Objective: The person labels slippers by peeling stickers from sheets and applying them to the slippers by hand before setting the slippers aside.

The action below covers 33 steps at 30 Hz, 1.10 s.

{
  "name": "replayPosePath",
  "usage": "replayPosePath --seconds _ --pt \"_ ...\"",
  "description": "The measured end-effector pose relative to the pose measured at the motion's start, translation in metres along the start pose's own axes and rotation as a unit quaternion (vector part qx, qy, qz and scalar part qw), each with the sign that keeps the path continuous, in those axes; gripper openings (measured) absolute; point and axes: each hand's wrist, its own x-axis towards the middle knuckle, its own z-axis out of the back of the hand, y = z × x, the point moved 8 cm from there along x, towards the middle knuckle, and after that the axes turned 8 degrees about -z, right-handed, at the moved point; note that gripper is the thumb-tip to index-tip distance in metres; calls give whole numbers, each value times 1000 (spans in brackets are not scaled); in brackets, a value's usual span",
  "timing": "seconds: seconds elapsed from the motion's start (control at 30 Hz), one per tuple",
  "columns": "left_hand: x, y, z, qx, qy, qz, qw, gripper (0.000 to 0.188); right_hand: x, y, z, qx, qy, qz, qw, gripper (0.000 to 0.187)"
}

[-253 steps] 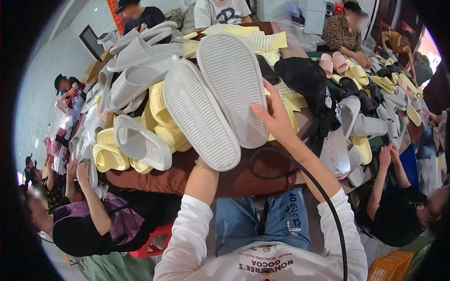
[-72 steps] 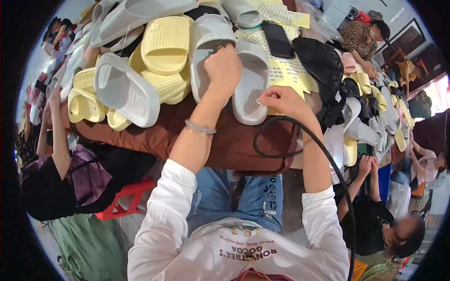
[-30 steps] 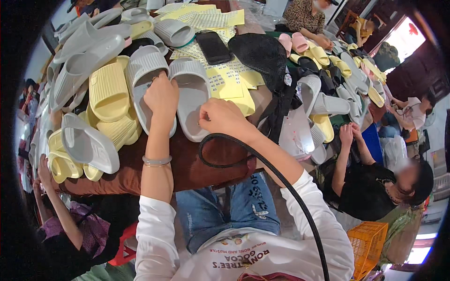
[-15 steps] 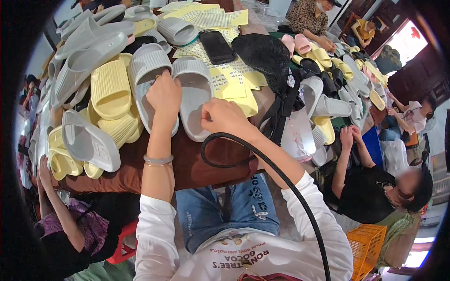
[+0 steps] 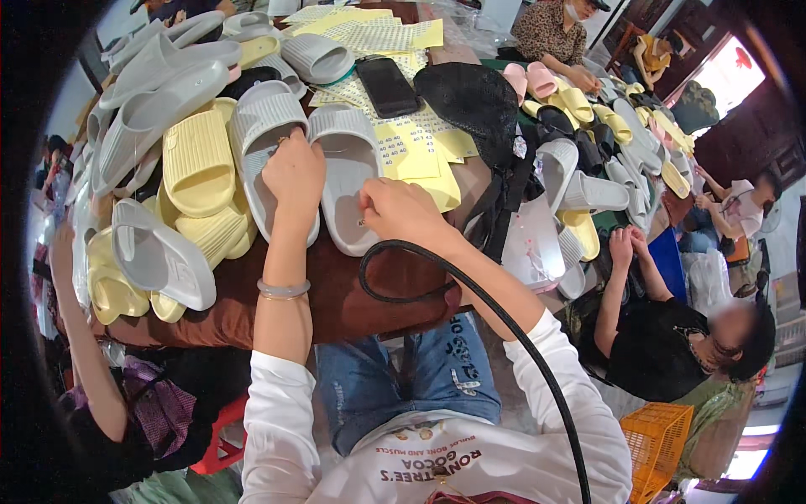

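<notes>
A pair of grey slide slippers lies side by side on the table edge in front of me, toes away. My left hand (image 5: 294, 170) reaches into the left grey slipper (image 5: 262, 113), its fingers curled at the strap opening. My right hand (image 5: 400, 207) is closed over the right edge of the right grey slipper (image 5: 344, 185), fingertips pressed together and partly hidden. Below those fingers, a small marked sticker (image 5: 362, 223) shows on that slipper's heel. Yellow sheets of printed stickers (image 5: 409, 155) lie just beyond my right hand.
Grey and yellow slippers (image 5: 199, 160) pile up on the left. A black phone (image 5: 388, 86) and a black cap (image 5: 470, 105) lie beyond the sheets. A black cord (image 5: 529, 336) loops over my right forearm. Co-workers sit on both sides; an orange crate (image 5: 659, 445) stands at lower right.
The small sticker on the right slipper's heel now shows, as my right hand has shifted slightly. My left hand stays in place. A co-worker's arm at far left has moved up and outward.
</notes>
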Motion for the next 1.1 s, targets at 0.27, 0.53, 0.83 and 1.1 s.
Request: replayPosePath --seconds 0.27,0.53,0.83,1.1 --pt "-2 -1 3 -2 -17 -10 1000 30 1 -1 -2 19 15 29 999 14" --pt "-3 -4 8 26 -50 -31 998 21 5 -8 -10 14 47 -37 998 19" --pt "1 0 0 -18 1 -2 1000 22 8 -11 -8 48 39 -21 998 20" --pt "0 2 2 -29 -45 -8 999 28 6 -15 -4 151 128 -61 978 23"
